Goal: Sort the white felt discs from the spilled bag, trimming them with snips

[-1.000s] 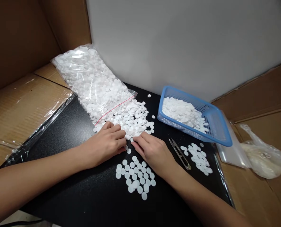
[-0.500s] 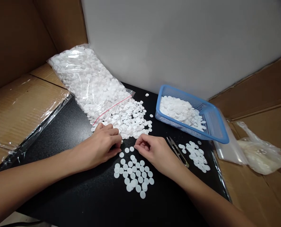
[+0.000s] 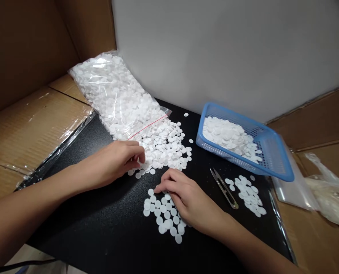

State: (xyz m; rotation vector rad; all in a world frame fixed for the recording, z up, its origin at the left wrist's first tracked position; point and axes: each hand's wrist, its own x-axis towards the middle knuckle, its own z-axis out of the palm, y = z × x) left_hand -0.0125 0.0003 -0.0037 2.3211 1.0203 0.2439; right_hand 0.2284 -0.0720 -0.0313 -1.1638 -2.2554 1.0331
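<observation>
My left hand (image 3: 120, 159) is at the front left edge of a heap of white discs (image 3: 160, 152), fingers curled in towards the thumb. Whatever lies between its fingertips is hidden. That heap spills from the mouth of a clear zip bag (image 3: 115, 97) full of the same discs. My right hand (image 3: 185, 198) lies palm down over a smaller spread of white discs (image 3: 163, 208) nearer me. Its fingers are stretched out and slightly bent, with the index fingertip touching a disc at the spread's far edge. The hand covers some of these discs.
To the right, a blue plastic basket (image 3: 245, 167) holds more discs. Thread snips (image 3: 224, 189) lie on the black table (image 3: 109, 232), beside another small group of discs (image 3: 248, 196). Clear plastic bags (image 3: 296, 190) rest at the far right. Cardboard (image 3: 29, 129) flanks the table.
My left hand has drawn up and left against the heap's edge. My right hand has come nearer me, over the smaller spread, and its fingers have straightened. The view has shifted slightly.
</observation>
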